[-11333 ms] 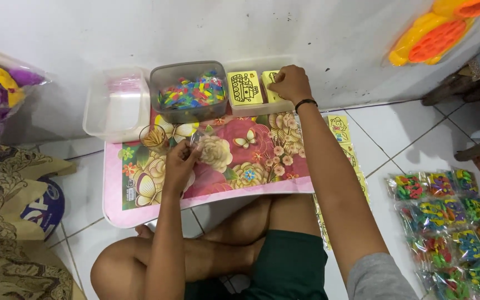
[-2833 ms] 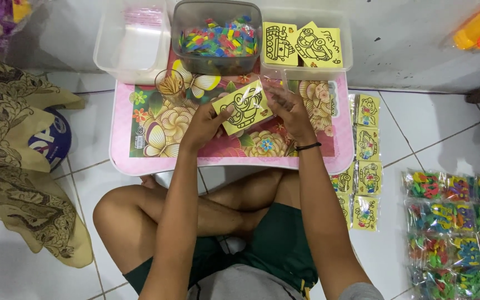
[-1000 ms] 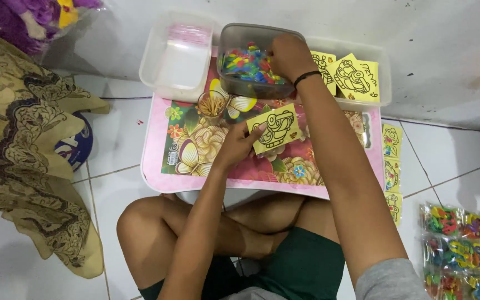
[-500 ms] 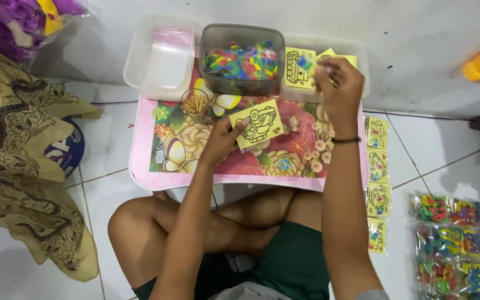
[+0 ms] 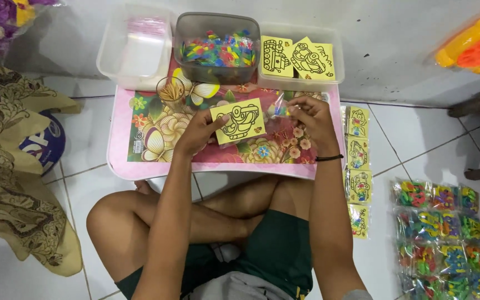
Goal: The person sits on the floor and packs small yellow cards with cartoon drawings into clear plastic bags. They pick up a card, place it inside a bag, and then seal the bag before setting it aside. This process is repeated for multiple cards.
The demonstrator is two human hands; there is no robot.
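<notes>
My left hand (image 5: 198, 129) holds a yellow picture card (image 5: 239, 120) with a black line drawing, just above the pink floral lap table (image 5: 140, 161). My right hand (image 5: 309, 118) is right of the card, its fingers pinched on small colourful pieces and a clear plastic bag (image 5: 279, 108). Behind the hands stands a grey tub (image 5: 218, 47) full of small colourful pieces. A clear tub (image 5: 301, 55) to its right holds more yellow cards.
A clear tub (image 5: 134, 50) with plastic bags is at the back left, and a small glass (image 5: 170, 91) stands on the table. Bagged yellow cards (image 5: 358, 166) lie in a row on the floor, with packets of colourful pieces (image 5: 437, 233) further right. Patterned cloth (image 5: 12, 183) lies left.
My right hand has come back from the tub of yellow cards to the table, beside the card. The left hand still holds the card in about the same place.
</notes>
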